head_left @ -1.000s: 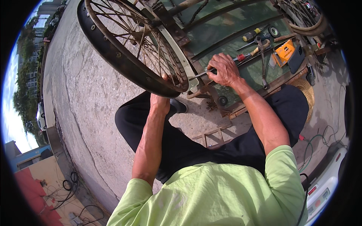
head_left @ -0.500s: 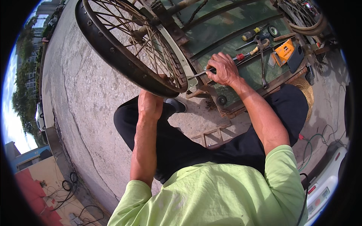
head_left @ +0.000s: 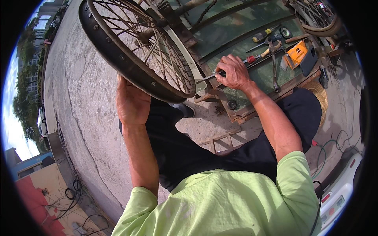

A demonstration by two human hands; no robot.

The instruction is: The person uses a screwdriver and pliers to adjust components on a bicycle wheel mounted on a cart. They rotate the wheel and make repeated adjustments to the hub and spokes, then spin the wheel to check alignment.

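Note:
A rusty spoked wheel (head_left: 125, 63) with a dark rim stands upright beside a green metal cart bed (head_left: 220, 31). My left hand (head_left: 134, 103) is at the rim's lower edge, its thumb stretched out apart. Its other fingers are partly hidden behind the rim, and I see no grip on it. My right hand (head_left: 233, 72) rests at the cart's near corner, fingers closed round a slim metal tool (head_left: 209, 77). The tool's thin end points left toward the wheel, close to a pale metal frame bar (head_left: 185, 55). My fingers cover its middle.
On the cart bed lie a wrench (head_left: 274, 70), a yellow-and-black screwdriver (head_left: 261, 36), a tape roll (head_left: 284, 32), an orange box (head_left: 296, 53) and a dark phone-like slab (head_left: 309, 61). A woven straw hat-like thing (head_left: 318, 96) and a green cable (head_left: 323, 155) lie at the right.
My left hand has moved left and outward along the wheel's lower rim, its thumb now showing. The rim's studs and spokes have shifted, so the wheel has turned. My right hand stays put.

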